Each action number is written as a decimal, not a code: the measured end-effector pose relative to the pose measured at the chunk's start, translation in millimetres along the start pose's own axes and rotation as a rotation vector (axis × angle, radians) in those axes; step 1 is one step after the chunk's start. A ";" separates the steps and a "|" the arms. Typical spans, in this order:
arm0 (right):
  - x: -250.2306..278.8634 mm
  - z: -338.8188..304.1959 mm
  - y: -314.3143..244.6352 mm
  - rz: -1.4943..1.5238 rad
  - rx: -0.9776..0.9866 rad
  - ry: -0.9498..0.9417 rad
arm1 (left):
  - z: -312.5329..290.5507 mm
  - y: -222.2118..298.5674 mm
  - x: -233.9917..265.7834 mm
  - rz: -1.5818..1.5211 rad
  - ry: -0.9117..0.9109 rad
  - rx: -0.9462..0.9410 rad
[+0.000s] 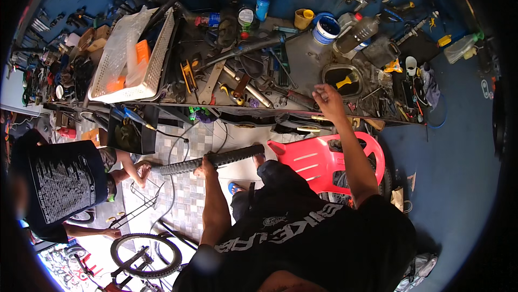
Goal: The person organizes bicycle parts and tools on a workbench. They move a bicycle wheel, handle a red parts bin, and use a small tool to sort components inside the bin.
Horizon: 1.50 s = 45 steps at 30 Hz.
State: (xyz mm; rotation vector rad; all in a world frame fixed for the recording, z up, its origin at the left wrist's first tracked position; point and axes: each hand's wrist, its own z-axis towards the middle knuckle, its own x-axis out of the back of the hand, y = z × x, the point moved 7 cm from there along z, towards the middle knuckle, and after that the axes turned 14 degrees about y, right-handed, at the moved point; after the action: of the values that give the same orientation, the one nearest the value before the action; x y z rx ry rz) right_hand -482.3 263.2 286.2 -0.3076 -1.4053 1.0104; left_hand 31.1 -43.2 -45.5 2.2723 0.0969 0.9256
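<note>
Since the front edge of the cluttered desk (302, 55) is crossed by the right forearm (353, 157), care seems needed there whenever that arm is drawn back. On the left, room is limited by a co-worker (70, 184), whose nearer hand (143, 173) is seen at the far end of a knobby bicycle tyre (237, 156); whether it is touched cannot be told. On the right, movement is bounded by a red plastic chair (322, 165). Over the tiled floor (190, 197), below the desk edge, the tyre is gripped near its middle by the left hand (205, 168); it would be best steadied firmly and turned in short movements. The right hand (328, 100) is raised, fingers partly curled, beside an oval tray (332, 73); whether anything is pinched cannot be told. Inside the tray, a yellow brush (345, 80) is seen.
</note>
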 end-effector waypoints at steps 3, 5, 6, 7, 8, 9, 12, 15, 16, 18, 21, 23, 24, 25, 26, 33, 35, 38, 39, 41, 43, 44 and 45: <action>-2.0 22.1 -5.6 0.051 0.031 0.022 | -19.0 18.8 -8.0 0.000 0.022 -0.006; -6.8 29.7 -7.3 0.056 0.023 0.014 | -34.8 26.9 -7.1 0.046 0.066 -0.001; -10.1 29.1 -9.1 0.053 0.035 0.005 | -40.1 32.3 -10.1 -0.033 -0.040 0.013; -11.6 30.5 -10.2 0.046 0.047 -0.001 | -43.9 39.1 -13.0 0.023 -0.020 0.002; -12.6 30.9 -9.0 0.020 0.032 -0.012 | -46.2 45.1 -15.7 0.092 0.015 -0.005; -13.5 29.7 -9.7 0.049 0.030 -0.020 | -47.7 49.3 -17.5 0.162 0.052 -0.012; -14.0 29.7 -10.5 0.057 0.006 -0.046 | -48.4 59.5 -34.5 0.195 0.047 -0.005; -16.3 28.9 -17.8 0.028 0.076 -0.075 | -44.6 61.4 -52.8 0.215 0.030 -0.003; -17.1 28.2 -21.1 0.028 0.097 -0.089 | -40.6 61.2 -56.4 0.209 0.027 0.012; -20.4 26.5 -28.1 0.019 0.115 -0.115 | -30.6 63.0 -64.5 0.217 0.002 -0.030; -22.8 22.5 -38.4 -0.016 0.124 -0.145 | -12.6 68.4 -78.6 0.332 0.046 -0.130; -24.0 20.1 -44.4 -0.045 0.151 -0.155 | -4.9 70.3 -89.0 0.472 0.044 -0.197; -24.8 18.9 -47.3 -0.041 0.172 -0.154 | -2.0 73.6 -89.6 0.414 0.081 -0.225; -25.9 18.5 -48.2 -0.050 0.181 -0.161 | -0.7 71.7 -92.6 0.377 0.077 -0.202; -27.0 17.4 -48.4 -0.062 0.188 -0.165 | -0.6 67.1 -97.3 0.358 0.053 -0.144; -16.2 8.6 -43.5 -0.067 0.182 -0.145 | 0.9 86.3 -105.9 0.384 0.002 -0.209; -7.3 6.9 -43.1 -0.054 0.193 -0.109 | -7.0 94.6 -106.4 0.338 0.008 -0.259; 3.3 2.2 -38.2 -0.106 0.173 -0.093 | -13.6 102.3 -109.6 0.375 -0.045 -0.225; 3.5 -1.1 -37.6 -0.100 0.167 -0.100 | -14.9 105.9 -110.7 0.356 -0.047 -0.229; 4.0 -9.2 -35.3 -0.096 0.147 -0.100 | -17.0 103.4 -112.4 0.324 -0.082 -0.179; 1.1 -23.0 -39.7 -0.098 0.217 -0.077 | -17.9 110.3 -114.3 0.306 -0.079 -0.245; -0.9 -30.4 -42.5 -0.094 0.259 -0.068 | -19.0 109.1 -112.2 0.334 -0.074 -0.225; -2.7 -37.8 -44.5 -0.099 0.293 -0.064 | -22.4 113.5 -108.5 0.350 -0.050 -0.266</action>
State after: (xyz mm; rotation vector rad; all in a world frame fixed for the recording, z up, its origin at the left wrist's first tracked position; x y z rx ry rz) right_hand -430.0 249.9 308.5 0.0100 -1.2945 1.1343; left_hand -83.9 -151.0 -28.7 2.0945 -0.4341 0.9892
